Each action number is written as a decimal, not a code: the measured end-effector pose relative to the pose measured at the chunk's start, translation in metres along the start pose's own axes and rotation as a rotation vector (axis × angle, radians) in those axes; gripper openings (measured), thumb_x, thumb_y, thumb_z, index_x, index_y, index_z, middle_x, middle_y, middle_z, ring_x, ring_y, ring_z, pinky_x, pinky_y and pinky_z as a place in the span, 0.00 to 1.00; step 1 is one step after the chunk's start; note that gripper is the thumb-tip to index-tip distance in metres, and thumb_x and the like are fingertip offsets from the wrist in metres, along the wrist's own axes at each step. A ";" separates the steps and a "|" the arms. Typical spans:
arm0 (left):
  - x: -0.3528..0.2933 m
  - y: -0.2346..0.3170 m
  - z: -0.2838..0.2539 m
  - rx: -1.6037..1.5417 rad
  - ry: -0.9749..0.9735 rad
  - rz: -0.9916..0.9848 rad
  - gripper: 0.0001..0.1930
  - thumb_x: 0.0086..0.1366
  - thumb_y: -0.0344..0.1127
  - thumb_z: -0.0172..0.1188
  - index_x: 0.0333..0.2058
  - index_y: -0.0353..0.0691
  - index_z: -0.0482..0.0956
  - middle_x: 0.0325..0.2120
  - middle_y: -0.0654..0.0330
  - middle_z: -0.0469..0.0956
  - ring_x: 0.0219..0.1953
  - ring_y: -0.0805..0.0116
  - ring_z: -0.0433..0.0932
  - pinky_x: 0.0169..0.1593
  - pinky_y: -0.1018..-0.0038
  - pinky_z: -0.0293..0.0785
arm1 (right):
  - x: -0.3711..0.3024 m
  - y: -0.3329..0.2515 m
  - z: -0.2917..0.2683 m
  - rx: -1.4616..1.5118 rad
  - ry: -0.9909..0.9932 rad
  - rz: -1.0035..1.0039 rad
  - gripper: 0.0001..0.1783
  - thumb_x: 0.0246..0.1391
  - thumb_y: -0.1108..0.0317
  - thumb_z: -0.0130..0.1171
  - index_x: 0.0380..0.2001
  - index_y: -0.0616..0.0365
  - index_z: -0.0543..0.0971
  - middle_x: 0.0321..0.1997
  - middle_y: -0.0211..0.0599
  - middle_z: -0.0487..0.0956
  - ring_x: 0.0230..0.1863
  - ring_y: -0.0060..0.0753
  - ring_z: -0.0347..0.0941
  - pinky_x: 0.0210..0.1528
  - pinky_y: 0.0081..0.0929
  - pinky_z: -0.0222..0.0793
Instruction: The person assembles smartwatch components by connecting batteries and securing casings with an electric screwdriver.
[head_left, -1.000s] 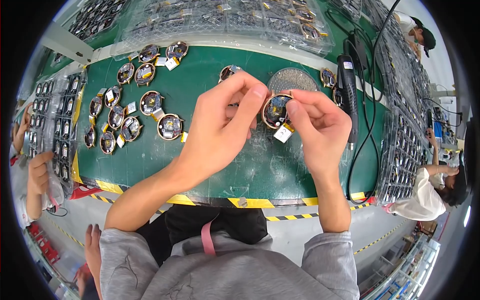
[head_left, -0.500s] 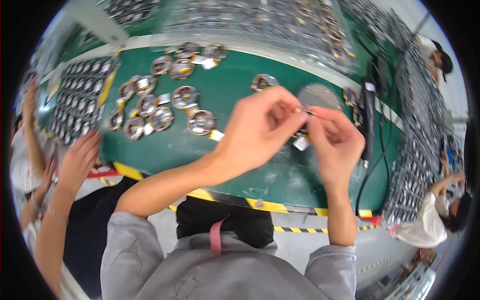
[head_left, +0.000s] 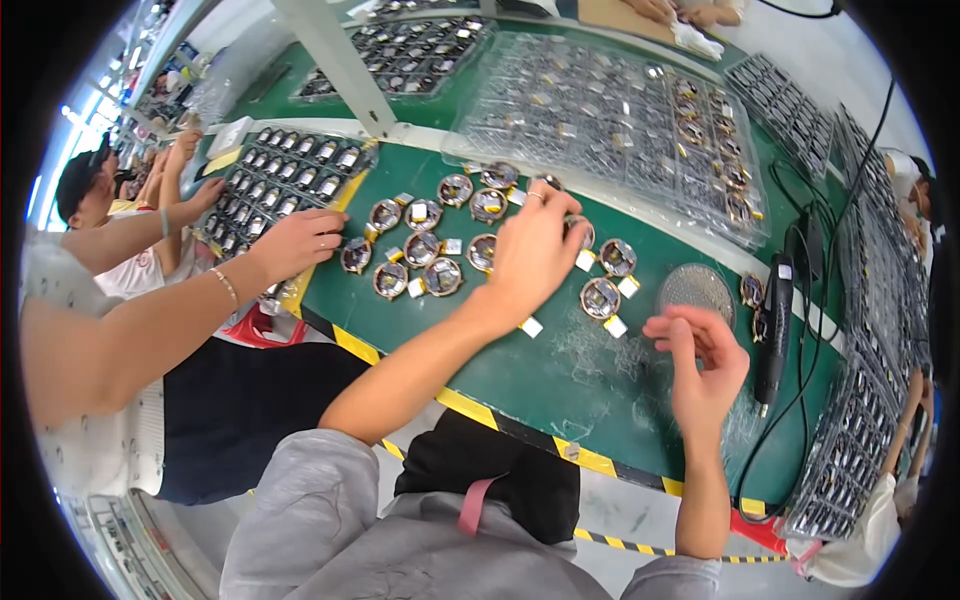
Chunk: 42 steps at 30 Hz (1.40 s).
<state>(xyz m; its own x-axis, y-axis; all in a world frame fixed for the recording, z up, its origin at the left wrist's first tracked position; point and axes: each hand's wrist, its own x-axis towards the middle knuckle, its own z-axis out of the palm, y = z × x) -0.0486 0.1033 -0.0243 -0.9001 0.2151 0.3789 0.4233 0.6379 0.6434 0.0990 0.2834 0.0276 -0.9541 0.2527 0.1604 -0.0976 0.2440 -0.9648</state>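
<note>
My left hand (head_left: 533, 245) reaches over the far middle of the green table, thumb and fingers apart. Its fingertips are at a round electronic module (head_left: 548, 183), partly hidden; whether they touch it I cannot make out. Another round module (head_left: 578, 232) lies by the thumb. My right hand (head_left: 705, 365) hovers beside a round grey speckled disc (head_left: 697, 290), fingers loosely curled and slightly blurred, with nothing visible in it. Between the hands lie two round modules, a farther module (head_left: 618, 257) and a nearer module (head_left: 600, 298), both with white tabs.
Several more modules (head_left: 441, 277) lie left of my left hand. A black pen-shaped tool (head_left: 773, 335) with cables is at the right. A clear tray (head_left: 570, 110) of parts spans the back. At the left, a co-worker's hand (head_left: 298, 243) rests by a black parts tray (head_left: 265, 185).
My hands were together, pinching something small. They have since parted: the left has gone to the modules, the right has drawn away and loosened. The view has also shifted.
</note>
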 end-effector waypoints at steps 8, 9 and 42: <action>0.010 -0.023 -0.028 0.270 0.138 0.079 0.08 0.61 0.34 0.63 0.38 0.43 0.81 0.35 0.52 0.75 0.34 0.51 0.81 0.37 0.59 0.79 | -0.003 -0.004 0.003 -0.006 0.018 -0.051 0.08 0.65 0.72 0.54 0.40 0.67 0.79 0.33 0.40 0.84 0.34 0.27 0.81 0.36 0.20 0.75; 0.010 -0.024 -0.027 0.277 0.160 0.081 0.10 0.58 0.38 0.66 0.39 0.47 0.84 0.34 0.56 0.75 0.34 0.54 0.80 0.36 0.61 0.78 | -0.003 -0.004 0.003 -0.031 0.029 -0.059 0.08 0.65 0.72 0.54 0.39 0.67 0.79 0.32 0.40 0.84 0.33 0.27 0.81 0.35 0.20 0.74; -0.032 0.051 -0.027 -0.766 -0.457 0.051 0.22 0.56 0.27 0.71 0.49 0.36 0.75 0.40 0.58 0.76 0.34 0.75 0.78 0.33 0.77 0.76 | 0.009 0.010 0.010 0.029 0.031 0.020 0.06 0.62 0.77 0.58 0.41 0.67 0.77 0.30 0.36 0.82 0.28 0.22 0.78 0.30 0.19 0.76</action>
<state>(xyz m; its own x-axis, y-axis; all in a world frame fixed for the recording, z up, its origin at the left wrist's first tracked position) 0.0041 0.1086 0.0143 -0.7625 0.6077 0.2220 0.2692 -0.0140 0.9630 0.0868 0.2787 0.0168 -0.9466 0.2867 0.1475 -0.0874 0.2120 -0.9733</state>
